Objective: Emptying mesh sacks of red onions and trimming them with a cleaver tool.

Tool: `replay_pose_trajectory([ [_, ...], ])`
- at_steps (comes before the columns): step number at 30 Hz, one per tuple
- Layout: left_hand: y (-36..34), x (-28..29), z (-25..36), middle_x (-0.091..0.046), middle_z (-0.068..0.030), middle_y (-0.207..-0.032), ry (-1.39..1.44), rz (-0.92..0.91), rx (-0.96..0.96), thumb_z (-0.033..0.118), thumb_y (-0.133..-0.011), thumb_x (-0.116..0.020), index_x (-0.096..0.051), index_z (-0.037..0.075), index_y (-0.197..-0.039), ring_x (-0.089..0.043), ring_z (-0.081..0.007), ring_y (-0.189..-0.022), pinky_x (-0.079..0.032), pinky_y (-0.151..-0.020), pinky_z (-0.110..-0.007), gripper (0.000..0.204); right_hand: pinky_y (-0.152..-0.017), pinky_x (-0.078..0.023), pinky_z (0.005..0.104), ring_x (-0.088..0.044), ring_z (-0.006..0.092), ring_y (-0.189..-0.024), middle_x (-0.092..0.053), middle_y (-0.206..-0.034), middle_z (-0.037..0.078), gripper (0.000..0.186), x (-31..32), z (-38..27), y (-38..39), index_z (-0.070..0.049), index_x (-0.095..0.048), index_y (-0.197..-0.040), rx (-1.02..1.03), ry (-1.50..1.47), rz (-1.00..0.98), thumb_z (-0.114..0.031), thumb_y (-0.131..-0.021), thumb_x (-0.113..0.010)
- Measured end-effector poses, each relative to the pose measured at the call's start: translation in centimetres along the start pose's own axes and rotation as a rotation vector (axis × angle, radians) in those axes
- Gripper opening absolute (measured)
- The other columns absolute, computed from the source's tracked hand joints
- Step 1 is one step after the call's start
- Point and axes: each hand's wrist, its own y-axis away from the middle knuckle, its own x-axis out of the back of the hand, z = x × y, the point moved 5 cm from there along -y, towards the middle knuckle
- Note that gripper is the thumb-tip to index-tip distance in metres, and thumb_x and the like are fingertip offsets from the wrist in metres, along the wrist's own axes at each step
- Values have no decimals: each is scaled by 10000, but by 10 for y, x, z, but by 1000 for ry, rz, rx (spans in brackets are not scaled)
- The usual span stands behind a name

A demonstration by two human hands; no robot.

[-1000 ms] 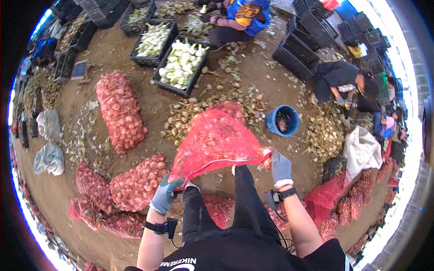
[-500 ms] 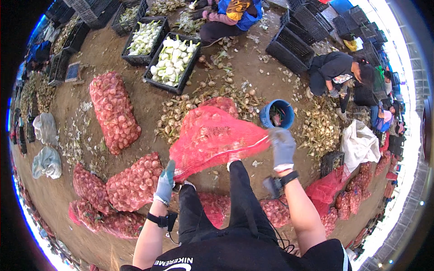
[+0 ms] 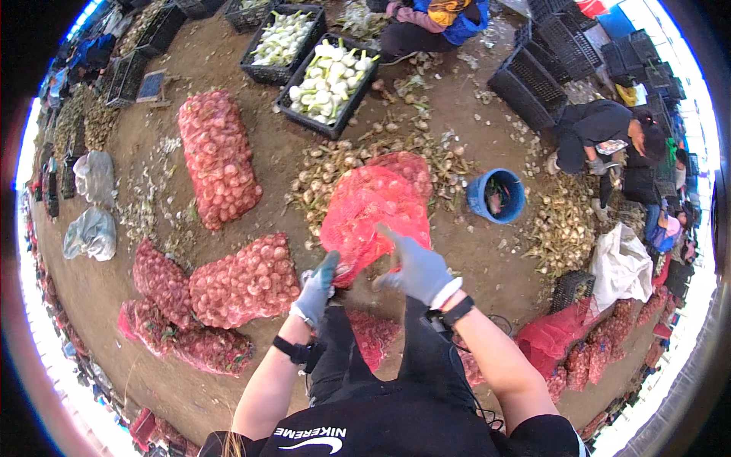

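Note:
A red mesh bag (image 3: 373, 206), filled with round pale bulbs that look like garlic, stands before my legs. Its loose mouth is bunched toward me. My left hand (image 3: 314, 295), in a grey glove, is closed on the bag's near left edge. Beside the near right part of the mesh is my right hand (image 3: 422, 270), also gloved and slightly blurred. Its thumb and fingers are spread, with nothing seen between them. Behind the bag, another red mesh part (image 3: 407, 169) full of bulbs rests against a heap of loose bulbs (image 3: 324, 171).
Filled mesh bags (image 3: 245, 280) lie at left, with one more (image 3: 219, 160) farther off. Black crates of trimmed white bulbs (image 3: 329, 85) stand at the back. A blue bucket (image 3: 495, 196) is to the right. Co-workers sit at the back and right, one (image 3: 605, 133) beside a bulb pile.
The mesh mouth, earlier stretched wide to the right, is now gathered in. My right hand has come left and inward and let go of the mesh edge. The view has shifted slightly.

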Motion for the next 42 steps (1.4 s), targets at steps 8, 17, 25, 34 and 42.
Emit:
replay_pose_trajectory([
  [8, -3, 7, -6, -671, -86, -804, 192, -127, 159, 539, -881, -611, -609, 59, -1118, -608, -150, -541, -504, -479, -259, 535, -619, -502, 430, -636, 322, -777, -609, -818, 99, 103, -54, 3, -13, -133, -639, -872, 166, 224, 62, -168, -778, -611],
  [17, -3, -1, -14, -603, -155, -1169, 184, -187, 338, 586, -933, -474, -441, 60, -1350, -604, -241, -1052, -525, -818, -384, 672, -561, -488, 408, -621, 304, -696, -570, -780, 79, 124, -41, 10, -2, -153, -626, -893, 294, 249, 10, -156, -770, -622],
  [25, -14, -23, -20, -586, 11, -754, 0, -130, -73, 248, -937, -601, -588, 90, -956, -573, -101, -613, -466, -552, -249, 160, -557, -491, 403, -624, 292, -667, -578, -753, 69, 135, -37, -2, -1, -159, -644, -925, 348, 206, -44, -174, -791, -634],
  [34, 53, -12, 48, -433, 52, -574, 188, -138, 21, 259, -911, -633, -544, 108, -828, -406, -54, -445, -312, -410, -225, 194, -665, -518, 358, -660, 267, -777, -655, -843, 96, 349, -27, 11, -10, -125, -658, -1139, -73, -25, -29, -149, -795, -714],
  [42, 36, 12, -8, -645, -84, -969, 321, -260, 365, 457, -953, -535, -591, 85, -1182, -636, -183, -803, -545, -741, -339, 440, -606, -520, 390, -661, 304, -711, -647, -790, 117, 162, -45, -43, 0, -95, -632, -940, 117, -306, 36, -90, -778, -628],
])
